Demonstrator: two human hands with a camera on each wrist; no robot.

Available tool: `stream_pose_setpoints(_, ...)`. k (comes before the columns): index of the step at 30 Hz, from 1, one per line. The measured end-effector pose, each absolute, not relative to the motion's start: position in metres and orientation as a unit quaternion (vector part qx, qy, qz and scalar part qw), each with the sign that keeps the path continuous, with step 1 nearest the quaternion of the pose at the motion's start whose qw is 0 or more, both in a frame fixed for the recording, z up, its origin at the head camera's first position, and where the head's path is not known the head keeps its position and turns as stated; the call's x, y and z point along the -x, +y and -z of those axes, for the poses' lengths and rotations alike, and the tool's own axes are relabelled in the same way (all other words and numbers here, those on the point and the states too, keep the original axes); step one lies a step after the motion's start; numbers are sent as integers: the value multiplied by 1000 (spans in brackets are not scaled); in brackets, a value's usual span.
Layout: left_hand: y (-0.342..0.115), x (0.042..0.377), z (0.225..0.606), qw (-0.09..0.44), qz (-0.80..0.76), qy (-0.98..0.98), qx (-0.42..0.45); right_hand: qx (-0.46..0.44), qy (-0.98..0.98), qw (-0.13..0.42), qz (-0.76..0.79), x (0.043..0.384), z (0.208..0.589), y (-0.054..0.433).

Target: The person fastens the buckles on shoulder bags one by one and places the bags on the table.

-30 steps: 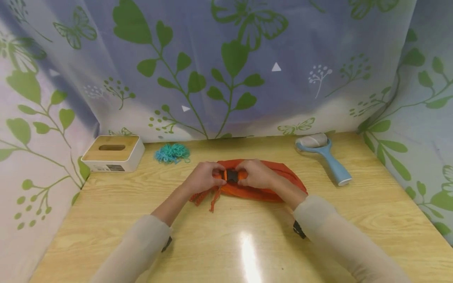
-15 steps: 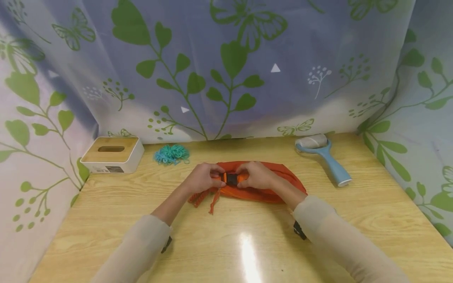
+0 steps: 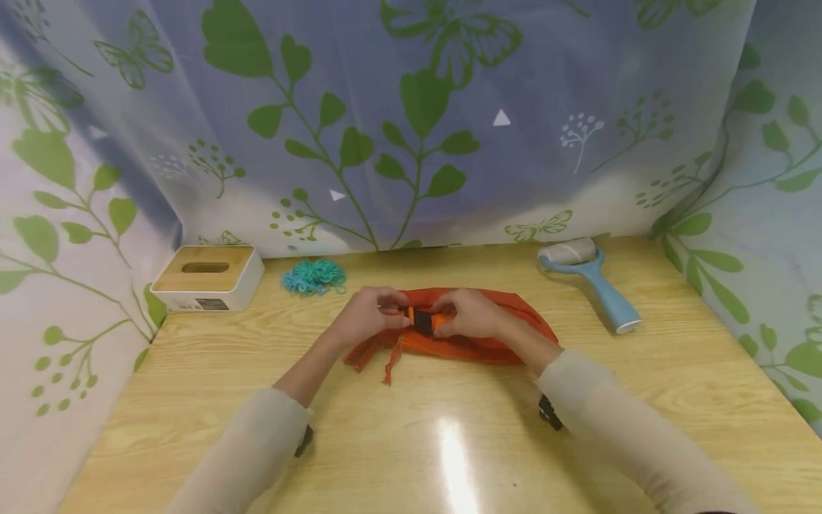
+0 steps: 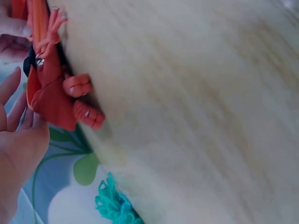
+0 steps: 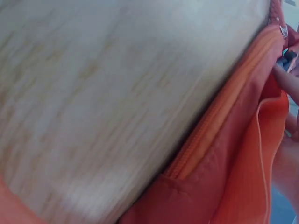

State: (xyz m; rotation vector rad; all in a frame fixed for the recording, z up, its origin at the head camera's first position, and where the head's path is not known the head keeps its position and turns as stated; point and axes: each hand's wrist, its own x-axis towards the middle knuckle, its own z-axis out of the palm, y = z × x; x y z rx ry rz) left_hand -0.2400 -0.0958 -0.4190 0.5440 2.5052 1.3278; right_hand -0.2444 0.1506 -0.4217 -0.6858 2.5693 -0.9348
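Observation:
An orange-red waist bag (image 3: 507, 303) lies on the table, its black buckle (image 3: 423, 321) near the middle of its near face in the head view. My left hand (image 3: 366, 314) holds the buckle's left end, thumb and index finger around it. From the other side, my right hand (image 3: 475, 314) pinches the orange strap (image 5: 271, 135) right beside the buckle. A zipper (image 5: 205, 135) runs along the bag's edge in the right wrist view. A knotted cord pull (image 3: 390, 360) hangs at its left. In the left wrist view, folded strap ends (image 4: 84, 100) stick out beside the bag.
Along the back stand a white tissue box (image 3: 208, 278) with a wooden lid and a tangle of teal yarn (image 3: 315, 277). A blue-handled lint roller (image 3: 594, 278) lies at the back right. A patterned curtain (image 3: 359, 128) closes off the table's rear.
Both hands stay at the buckle. The left fingers and thumb have shifted slightly upward in the head view, and the buckle has tilted a little. The bag keeps its place.

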Motion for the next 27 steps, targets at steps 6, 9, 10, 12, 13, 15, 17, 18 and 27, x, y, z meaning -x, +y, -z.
stream_pose_setpoints(6, -108, 238, 410, 91, -468, 857, -196, 253, 876, 170, 373, 244, 412, 160)
stream_pose_setpoints(9, -113, 236, 410, 68, -451, 864, -214, 253, 873, 162, 385, 245, 410, 167)
stream_pose_setpoints(10, -114, 235, 410, 63, -445, 867, -216, 256, 873, 154, 386, 245, 409, 170)
stream_pose_setpoints(12, -116, 234, 410, 55, -430, 875, -215, 260, 874, 140, 385, 246, 407, 177)
stream_pose_setpoints(13, -116, 233, 409, 51, -422, 879, -214, 259, 876, 134, 385, 246, 406, 181)
stream_pose_setpoints(15, -118, 232, 407, 42, -405, 887, -216, 252, 877, 125, 389, 245, 402, 189)
stream_pose_setpoints(17, -120, 232, 405, 28, -392, 892, -221, 246, 876, 118, 397, 244, 397, 198)
stream_pose_setpoints(18, -121, 232, 404, 23, -390, 893, -223, 243, 876, 114, 401, 243, 395, 203)
stream_pose_setpoints(27, -135, 233, 403, -19, -377, 897, -231, 236, 871, 75, 424, 241, 383, 236)
